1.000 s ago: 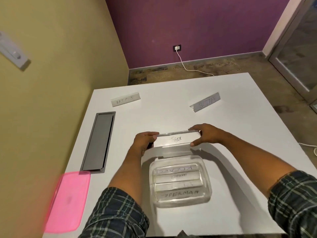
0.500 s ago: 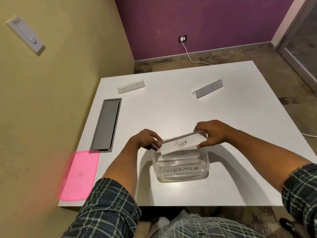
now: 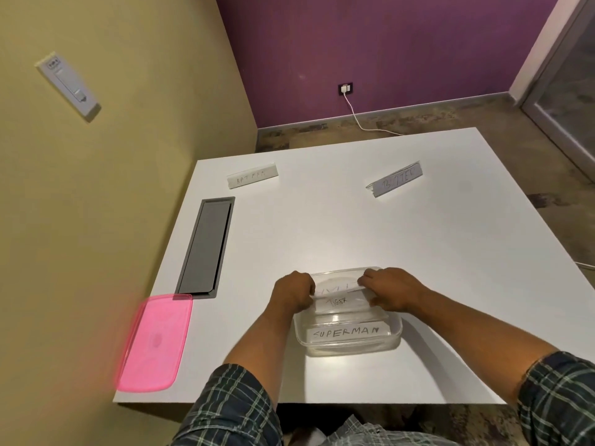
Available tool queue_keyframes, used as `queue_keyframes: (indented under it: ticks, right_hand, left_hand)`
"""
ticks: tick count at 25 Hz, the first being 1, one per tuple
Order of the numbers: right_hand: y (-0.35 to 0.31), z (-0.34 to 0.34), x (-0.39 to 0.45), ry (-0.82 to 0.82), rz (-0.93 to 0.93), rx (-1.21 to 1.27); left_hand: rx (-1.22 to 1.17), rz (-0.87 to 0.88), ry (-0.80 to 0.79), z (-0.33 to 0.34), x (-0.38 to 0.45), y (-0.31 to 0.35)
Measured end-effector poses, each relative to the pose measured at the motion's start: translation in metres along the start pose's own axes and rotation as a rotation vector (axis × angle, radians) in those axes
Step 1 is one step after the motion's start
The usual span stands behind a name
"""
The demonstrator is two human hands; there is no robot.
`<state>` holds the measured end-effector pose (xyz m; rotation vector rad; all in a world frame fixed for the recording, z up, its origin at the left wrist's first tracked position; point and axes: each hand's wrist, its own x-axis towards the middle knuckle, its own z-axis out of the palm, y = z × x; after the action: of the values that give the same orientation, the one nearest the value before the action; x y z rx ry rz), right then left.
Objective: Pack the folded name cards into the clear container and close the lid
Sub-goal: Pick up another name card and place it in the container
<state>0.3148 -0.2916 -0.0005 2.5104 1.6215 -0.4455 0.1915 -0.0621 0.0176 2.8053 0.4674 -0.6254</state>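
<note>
A: Hands?
B: Left hand (image 3: 294, 294) and right hand (image 3: 391, 292) each pinched an end of the TIGER card (image 3: 338, 302), grip closed, inside the clear container (image 3: 349, 344).
A: Others?
B: SUPERMAN card (image 3: 346, 333) in container; BATMAN card (image 3: 252, 179) far on the surface (image 3: 354, 236); pink lid (image 3: 153, 342) at left edge.

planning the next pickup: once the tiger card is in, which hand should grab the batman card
Left, probably. The BATMAN card lies at the table's far left, on the left hand's side. The right hand would have to cross over the clear container; it sits nearer the other far card.
</note>
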Motion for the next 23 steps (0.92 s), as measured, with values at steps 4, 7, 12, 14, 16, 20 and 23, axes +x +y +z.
queue_keyframes:
  ticks: [4, 7, 12, 14, 16, 20, 23]
  right_hand:
    - [-0.002, 0.014, 0.004, -0.026, 0.031, -0.037]
    - [0.000, 0.019, 0.006, 0.005, -0.031, -0.151]
    - [-0.008, 0.013, 0.015, -0.064, -0.108, -0.277]
    - [-0.008, 0.011, 0.021, -0.088, -0.106, -0.264]
    - [-0.009, 0.005, 0.025, -0.107, -0.128, -0.272]
    - [-0.003, 0.001, 0.030, -0.131, -0.173, -0.229]
    - [0.010, 0.006, 0.029, 0.159, -0.243, -0.149]
  left_hand:
    - [0.099, 0.029, 0.065, 0.012, -0.003, 0.006]
    - [0.129, 0.045, 0.085, 0.016, -0.001, 0.006]
    - [0.205, 0.079, 0.069, 0.019, 0.004, 0.007]
    - [0.252, 0.094, 0.046, 0.018, 0.008, 0.008]
    - [0.265, 0.114, 0.014, 0.013, 0.013, 0.008]
    - [0.153, 0.105, -0.060, -0.005, 0.027, 0.012]
    - [-0.071, 0.059, -0.021, -0.012, 0.044, 0.014]
